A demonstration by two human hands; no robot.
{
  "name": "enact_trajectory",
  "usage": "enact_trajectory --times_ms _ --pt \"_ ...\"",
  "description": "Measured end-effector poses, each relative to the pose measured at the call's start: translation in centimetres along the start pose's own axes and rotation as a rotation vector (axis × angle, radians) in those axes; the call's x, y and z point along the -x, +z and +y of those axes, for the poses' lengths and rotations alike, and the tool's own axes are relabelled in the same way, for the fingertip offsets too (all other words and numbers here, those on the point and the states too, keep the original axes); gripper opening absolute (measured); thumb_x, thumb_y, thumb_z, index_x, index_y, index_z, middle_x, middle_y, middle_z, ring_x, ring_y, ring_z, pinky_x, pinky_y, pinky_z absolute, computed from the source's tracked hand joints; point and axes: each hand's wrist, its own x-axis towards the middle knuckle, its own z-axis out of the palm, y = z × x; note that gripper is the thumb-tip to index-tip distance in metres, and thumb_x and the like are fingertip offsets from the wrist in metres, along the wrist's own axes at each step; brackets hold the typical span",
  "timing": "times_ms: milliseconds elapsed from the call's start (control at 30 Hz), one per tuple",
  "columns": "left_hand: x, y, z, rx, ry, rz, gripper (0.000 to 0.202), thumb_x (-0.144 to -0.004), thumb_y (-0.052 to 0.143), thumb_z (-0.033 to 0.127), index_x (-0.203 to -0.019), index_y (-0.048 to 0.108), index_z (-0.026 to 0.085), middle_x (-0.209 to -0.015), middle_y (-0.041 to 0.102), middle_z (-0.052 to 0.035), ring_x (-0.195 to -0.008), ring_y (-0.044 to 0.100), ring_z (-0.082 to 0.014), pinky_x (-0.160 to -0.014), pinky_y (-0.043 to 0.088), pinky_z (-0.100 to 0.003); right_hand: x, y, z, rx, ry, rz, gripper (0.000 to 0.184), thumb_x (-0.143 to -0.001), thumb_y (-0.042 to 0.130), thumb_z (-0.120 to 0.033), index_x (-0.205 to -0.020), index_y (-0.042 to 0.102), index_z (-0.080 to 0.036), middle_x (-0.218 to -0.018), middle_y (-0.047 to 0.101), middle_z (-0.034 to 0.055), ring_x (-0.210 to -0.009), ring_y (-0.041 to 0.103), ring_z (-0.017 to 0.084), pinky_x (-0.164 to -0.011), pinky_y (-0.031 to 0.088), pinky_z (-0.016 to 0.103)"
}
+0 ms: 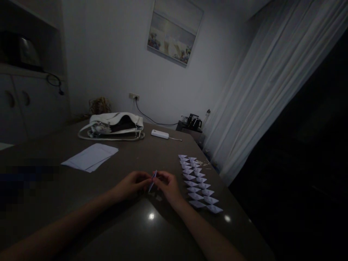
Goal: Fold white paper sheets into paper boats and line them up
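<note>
Between my two hands, just above the dark tabletop (pixel 114 228), is a small piece of folded paper (pixel 153 181), seen nearly edge-on. My left hand (pixel 133 185) pinches it from the left with thumb and fingers. From the other side my right hand (pixel 168 185) grips it too, its thumb pressed against the paper. To the right of my right hand stand two rows of small folded paper boats (pixel 195 183), several in each row. A stack of white paper sheets (pixel 91 156) lies flat beyond my left hand.
A white handbag (pixel 116 125) with its strap loose sits at the table's far side. Beside it lies a white device (pixel 160 134) with a short cord. Small paper scraps (pixel 203 164) lie near the right edge. A curtain (pixel 244 79) hangs beyond that edge.
</note>
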Motion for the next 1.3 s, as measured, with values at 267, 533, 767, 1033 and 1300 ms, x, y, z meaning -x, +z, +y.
enact_trajectory --times_ms 267,533,767,1033,1300 --pt "0.05 0.11 -0.02 0.016 -0.026 0.031 0.046 -0.073 0.057 0.054 -0.088 0.063 0.011 -0.072 0.063 -0.0029 -0.063 0.056 -0.0146 -0.058 0.042 -0.024 0.08 -0.06 -0.26 -0.022 0.046 -0.044 0.035 -0.065 0.071 -0.039 -0.09 0.067 -0.016 -0.079 0.067 0.0048 -0.066 0.062 0.016 -0.049 0.043 0.022" --pt "0.2 0.23 0.04 0.008 -0.02 0.041 0.043 -0.074 0.058 0.052 -0.09 0.063 0.012 -0.077 0.065 -0.004 -0.069 0.059 -0.0161 -0.062 0.044 -0.025 0.01 -0.04 0.0 -0.048 0.048 -0.019 0.032 -0.061 0.075 -0.034 -0.087 0.067 -0.016 -0.076 0.068 0.0039 -0.068 0.062 0.016 -0.055 0.045 0.024" --pt "0.15 0.12 -0.03 0.039 -0.067 0.034 0.044 -0.072 0.06 0.053 -0.088 0.062 0.012 -0.072 0.064 -0.0031 -0.066 0.058 -0.0158 -0.06 0.043 -0.024 0.03 0.02 -0.23 -0.093 0.095 -0.016 0.036 -0.058 0.077 -0.037 -0.085 0.066 -0.016 -0.076 0.066 0.0027 -0.065 0.06 0.015 -0.054 0.043 0.023" --pt "0.0 -0.03 0.02 0.034 -0.059 0.024 0.045 -0.073 0.058 0.056 -0.084 0.06 0.012 -0.066 0.059 -0.0004 -0.061 0.056 -0.0142 -0.058 0.041 -0.024 0.28 0.21 -0.65 -0.188 0.12 -0.024 0.035 -0.059 0.076 -0.034 -0.088 0.066 -0.017 -0.072 0.061 -0.0005 -0.059 0.054 0.01 -0.047 0.037 0.019" --pt "0.21 -0.1 -0.18 0.088 -0.042 -0.019 0.039 -0.077 0.055 0.051 -0.08 0.059 0.013 -0.07 0.061 -0.0012 -0.062 0.054 -0.013 -0.059 0.04 -0.023 0.35 0.39 -0.72 -0.279 0.161 -0.054 0.036 -0.06 0.076 -0.033 -0.09 0.064 -0.017 -0.07 0.058 -0.0026 -0.052 0.048 0.007 -0.043 0.035 0.017"
